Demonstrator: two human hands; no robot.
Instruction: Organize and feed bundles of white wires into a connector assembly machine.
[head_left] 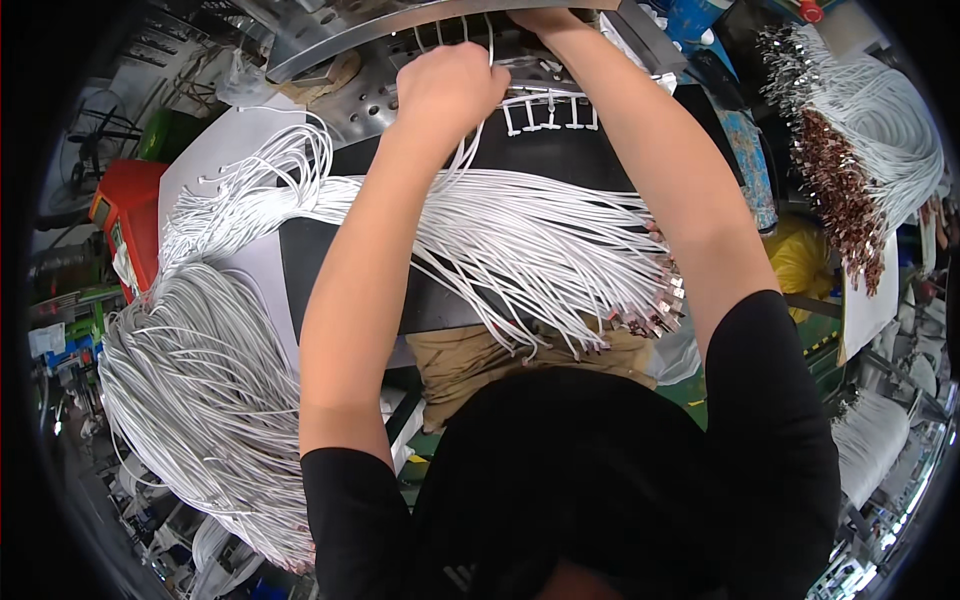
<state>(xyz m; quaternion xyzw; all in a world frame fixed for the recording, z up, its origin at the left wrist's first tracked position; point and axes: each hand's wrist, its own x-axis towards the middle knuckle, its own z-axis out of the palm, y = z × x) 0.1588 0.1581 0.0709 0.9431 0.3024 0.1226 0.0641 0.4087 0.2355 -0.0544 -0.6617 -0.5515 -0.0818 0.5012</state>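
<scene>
Our black shirt (600,470) fills the near view. Beyond it, white cables (520,240) fan across the dark bench (560,150) within easy reach. Our left hand (450,88) pinches 1 cable at the metal fixture (400,25); the right hand's (545,18) fingers we cannot tell, cut off.

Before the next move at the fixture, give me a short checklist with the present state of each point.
1. Left hand closed around a white cable at the metal fixture: ok, the fist grips a strand.
2. Right hand visible at the fixture's far edge: cannot tell, it is mostly cut off by the picture's top.
3. Row of white connectors seated in the fixture: ok, they stand side by side.
4. Loose cable bundle lying across the black mat: ok, spread under both forearms.
5. Cables free of tangles: not ok, strands cross and loop near the left arm.
</scene>
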